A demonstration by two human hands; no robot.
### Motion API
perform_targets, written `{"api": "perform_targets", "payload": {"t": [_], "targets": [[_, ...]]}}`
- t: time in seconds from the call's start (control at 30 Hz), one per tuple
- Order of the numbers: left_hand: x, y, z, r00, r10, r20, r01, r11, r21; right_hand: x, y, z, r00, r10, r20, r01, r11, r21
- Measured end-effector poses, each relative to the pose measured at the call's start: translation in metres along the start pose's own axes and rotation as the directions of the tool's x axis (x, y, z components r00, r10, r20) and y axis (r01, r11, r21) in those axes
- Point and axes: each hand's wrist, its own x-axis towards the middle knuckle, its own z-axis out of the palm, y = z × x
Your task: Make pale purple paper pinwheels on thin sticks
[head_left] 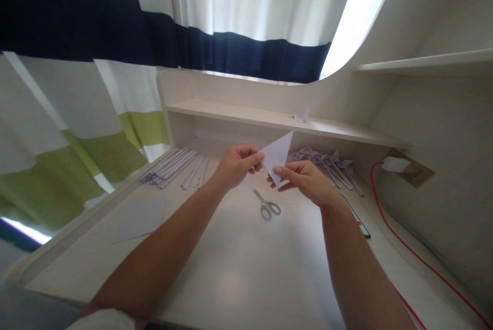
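Observation:
A white paper triangle [278, 154] is held up above the desk between both hands. My left hand [241, 164] pinches its left corner between thumb and fingers. Lower down, my right hand [302, 178] grips the bottom corner, the thumb lying on the near face. Beneath the paper, a pair of grey scissors [265, 205] lies on the desk with its blades pointing away. A small pale piece of paper [248, 181] rests on the desk just behind the scissors, partly hidden by my left hand.
Rolled paper sticks [173, 165] lie at the back left, near a flat paper sheet [138, 219]. Several paper pinwheels [327, 161] on sticks are piled at the back right. A phone [358, 219] lies by my right forearm; a red cable [400, 235] runs from a charger [396, 164]. Folded paper [301, 114] sits on the shelf [231, 111].

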Motion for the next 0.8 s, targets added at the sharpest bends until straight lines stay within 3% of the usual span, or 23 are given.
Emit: {"api": "perform_targets", "payload": {"t": [0.5,0.73,0.8], "targets": [[0.0023,-0.0042,-0.0023,0.996,0.005,-0.091,-0.009,0.999,-0.041,-0.0044,-0.0046,-0.0041,0.996,0.024,0.086,-0.014,0.993,-0.113],[0.0028,-0.0038,-0.0028,0.995,0.003,-0.097,-0.007,0.999,-0.044,-0.0051,-0.0075,-0.0050,0.996,0.019,0.087,-0.006,0.989,-0.147],[0.0026,-0.0032,-0.0027,0.996,0.004,-0.091,-0.007,0.999,-0.038,-0.0034,-0.0066,-0.0041,0.999,-0.012,0.036,0.016,0.993,-0.118]]}}
